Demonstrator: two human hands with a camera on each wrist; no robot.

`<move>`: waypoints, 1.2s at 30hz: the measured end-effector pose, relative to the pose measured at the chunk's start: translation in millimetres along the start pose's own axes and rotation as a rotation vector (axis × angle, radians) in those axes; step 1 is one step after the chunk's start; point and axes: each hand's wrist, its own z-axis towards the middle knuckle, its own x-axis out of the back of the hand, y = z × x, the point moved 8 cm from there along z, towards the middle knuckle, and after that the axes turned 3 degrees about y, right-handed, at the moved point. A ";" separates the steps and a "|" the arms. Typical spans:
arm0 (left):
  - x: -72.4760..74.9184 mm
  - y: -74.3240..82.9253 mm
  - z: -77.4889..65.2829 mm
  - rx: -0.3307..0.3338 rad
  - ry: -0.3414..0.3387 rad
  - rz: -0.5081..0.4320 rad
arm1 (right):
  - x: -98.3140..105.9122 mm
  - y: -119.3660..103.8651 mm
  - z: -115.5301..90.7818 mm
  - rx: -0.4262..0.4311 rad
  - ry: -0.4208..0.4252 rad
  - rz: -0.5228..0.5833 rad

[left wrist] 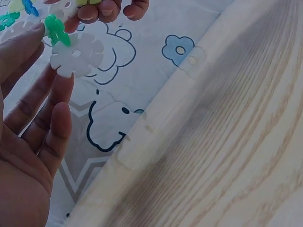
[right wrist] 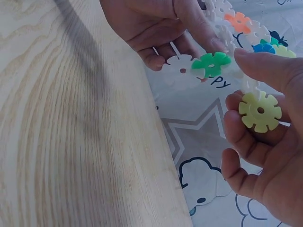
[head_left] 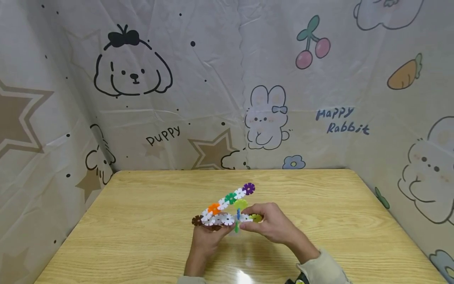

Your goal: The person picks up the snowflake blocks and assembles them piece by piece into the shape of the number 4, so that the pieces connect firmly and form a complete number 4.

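Note:
Both hands hold a built chain of interlocking plastic snowflake discs (head_left: 227, 219) above the table. My left hand (head_left: 207, 241) grips its left part from below, near a brown disc (head_left: 197, 220). From the right, my right hand (head_left: 274, 224) pinches the chain near a blue disc (head_left: 238, 214) and a yellow disc (head_left: 256, 217). One branch slants up through orange (head_left: 214, 208) and green to a purple disc (head_left: 248, 188) at its tip. In the right wrist view, a lower green disc (right wrist: 211, 65) joins a white disc (right wrist: 182, 71) that hangs between the hands.
The wood-grain table (head_left: 142, 244) spreads below the hands. Behind and beside it hangs a pale cloth (head_left: 213, 79) printed with cartoon animals, stars and fruit. A dark object (head_left: 299, 279) shows by the right sleeve at the bottom edge.

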 end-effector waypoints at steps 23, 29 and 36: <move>32.4 13.9 4.8 -0.116 -0.056 0.039 | 10.5 8.6 -5.9 -0.002 0.038 -0.091; 36.2 16.2 5.3 -0.077 -0.028 0.183 | 10.2 11.7 -8.1 -0.020 0.022 -0.103; 34.9 13.9 6.1 -0.034 -0.046 0.322 | 10.1 16.1 -11.3 -0.046 0.003 -0.123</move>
